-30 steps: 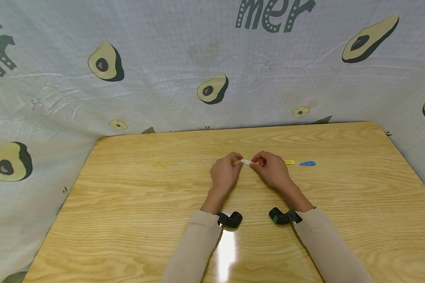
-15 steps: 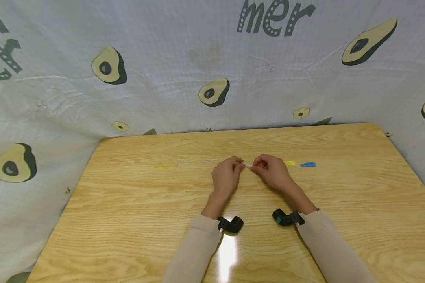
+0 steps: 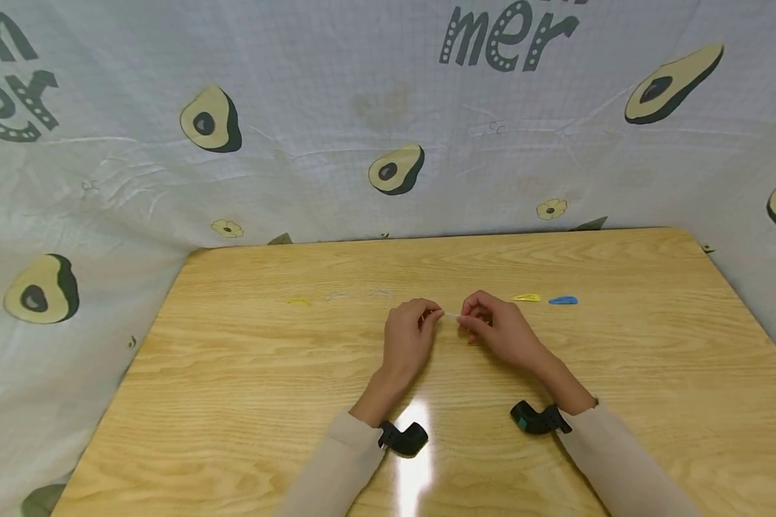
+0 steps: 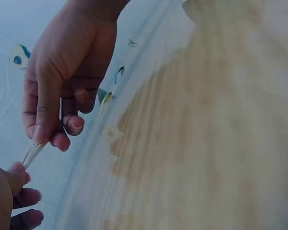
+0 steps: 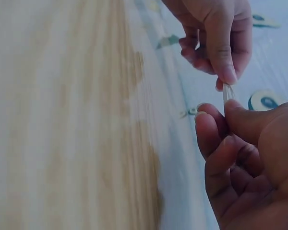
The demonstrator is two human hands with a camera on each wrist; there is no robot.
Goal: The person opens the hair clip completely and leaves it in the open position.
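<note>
1. The far side of the scene is filled by the avocado-printed cloth (image 3: pixel 317 108), against which the surface (image 3: pixel 233 388) is set.
2. On the surface, work is being carried out toward the far part, between two groups of small things: three lie to the left of the hands and two to the right.
3. By the left hand (image 3: pixel 409 336), the left end of the pale clip (image 3: pixel 451 314) is pinched between thumb and fingertips.
4. By the right hand (image 3: pixel 501 332), the clip's right end is pinched likewise; only a narrow gap is left between the two hands, and it is bridged by the clip.
5. The handling of this clip is judged unfinished, since neither end has been released.
6. To the right, the blue clip (image 3: pixel 563 300) and, nearer the hands, the yellow clip (image 3: pixel 527 297) are left untouched.
7. To the left, the thin yellow piece (image 3: pixel 299 301), the left faint piece (image 3: pixel 338 296) and the right faint piece (image 3: pixel 380 292) are also held by neither hand.
8. Which group is finished and which is waiting cannot be told; details on the left are too faint.
</note>
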